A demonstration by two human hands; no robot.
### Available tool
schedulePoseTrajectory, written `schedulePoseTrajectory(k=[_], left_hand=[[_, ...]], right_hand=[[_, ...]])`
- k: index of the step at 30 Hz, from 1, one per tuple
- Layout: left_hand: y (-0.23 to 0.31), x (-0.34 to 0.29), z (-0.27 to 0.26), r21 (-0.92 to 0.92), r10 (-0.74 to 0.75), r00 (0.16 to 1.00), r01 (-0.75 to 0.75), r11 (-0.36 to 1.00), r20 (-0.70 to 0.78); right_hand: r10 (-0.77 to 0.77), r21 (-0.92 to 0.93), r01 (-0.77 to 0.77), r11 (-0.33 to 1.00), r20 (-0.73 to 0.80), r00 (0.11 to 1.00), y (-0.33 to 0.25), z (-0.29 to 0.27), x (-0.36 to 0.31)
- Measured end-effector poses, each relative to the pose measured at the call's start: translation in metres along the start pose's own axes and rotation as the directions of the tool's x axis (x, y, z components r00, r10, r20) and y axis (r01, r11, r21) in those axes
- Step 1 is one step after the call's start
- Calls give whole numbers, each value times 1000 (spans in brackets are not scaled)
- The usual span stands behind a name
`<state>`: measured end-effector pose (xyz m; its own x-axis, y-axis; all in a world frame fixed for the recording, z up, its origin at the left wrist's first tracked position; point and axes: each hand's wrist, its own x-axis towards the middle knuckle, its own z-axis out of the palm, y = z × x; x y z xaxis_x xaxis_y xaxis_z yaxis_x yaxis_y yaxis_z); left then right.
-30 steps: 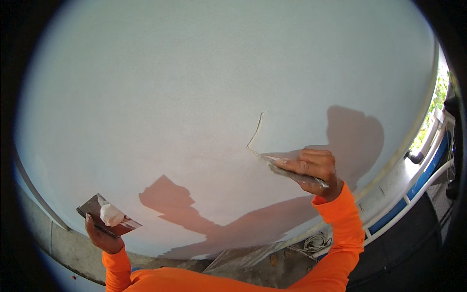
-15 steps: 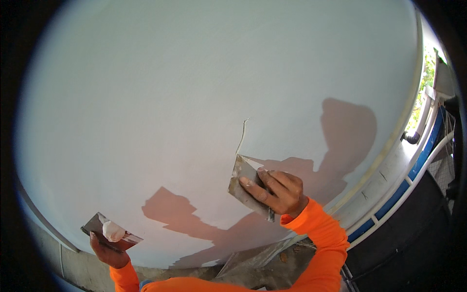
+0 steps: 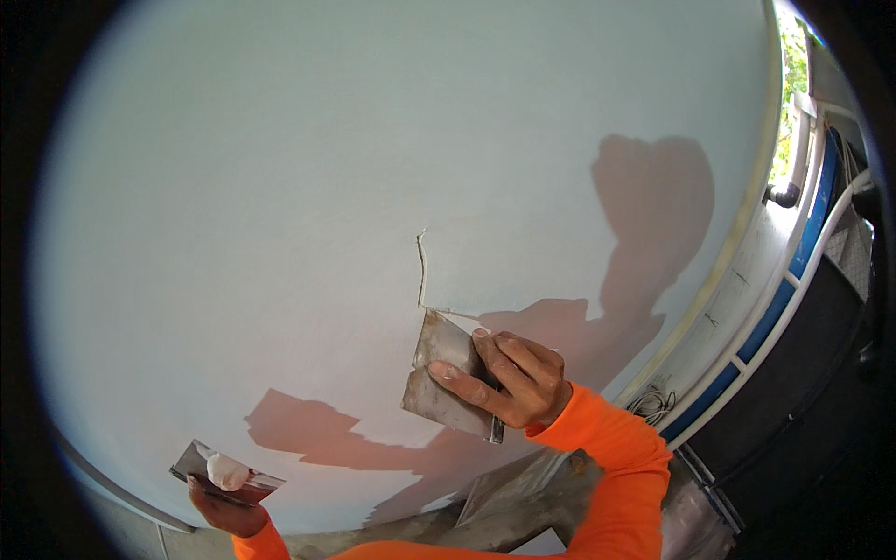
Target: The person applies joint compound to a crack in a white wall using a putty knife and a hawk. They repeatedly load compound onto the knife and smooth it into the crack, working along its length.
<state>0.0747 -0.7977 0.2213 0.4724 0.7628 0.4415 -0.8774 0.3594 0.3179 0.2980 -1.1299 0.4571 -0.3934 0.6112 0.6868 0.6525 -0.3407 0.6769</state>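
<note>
My right hand [image 3: 527,381] grips a flat steel trowel [image 3: 434,383], thumb and fingers pressed on its blade, which lies against or just off the pale wall [image 3: 280,187]. From the blade's top corner a thin, raised-edged crack [image 3: 424,271] runs up the wall. A short ridge leads right along the blade's upper edge. Low on the left, my left hand [image 3: 224,509] holds a second flat trowel [image 3: 193,461] from below. A lump of white putty [image 3: 227,472] sits on it. The left fingers are partly hidden under that trowel.
Shadows of my head and arms [image 3: 653,205] fall across the wall. To the right are a white railing [image 3: 765,350], a blue band [image 3: 779,303] and a coiled wire [image 3: 651,403]. Clear sheeting [image 3: 509,485] lies at the wall's foot.
The view has shifted, so the crack appears farther left. The right trowel sits slightly lower against the crack, and a ridge along its upper edge shows more. Both hands keep their hold.
</note>
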Motion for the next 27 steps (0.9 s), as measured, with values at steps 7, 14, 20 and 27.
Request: schedulePoseTrajectory(k=[7,14,20,27], left_hand=[[3,-1,-12,7,-48,999,48,999,22],[-13,-9,-43,521,339,883,-132,843,-325],[-3,1,-33,102,-9,998,15,995,-56],[-12,4,-29,442,209,917,-41,896,-339]], right_hand=[[-88,-33,91,995,60,994,14,-10,-7],[82,126,-91,988,71,994,21,-14,-27],[426,338,-378,862,-76,902,19,-15,-27],[522,362,-448,818,-140,841,-19,2,-16]])
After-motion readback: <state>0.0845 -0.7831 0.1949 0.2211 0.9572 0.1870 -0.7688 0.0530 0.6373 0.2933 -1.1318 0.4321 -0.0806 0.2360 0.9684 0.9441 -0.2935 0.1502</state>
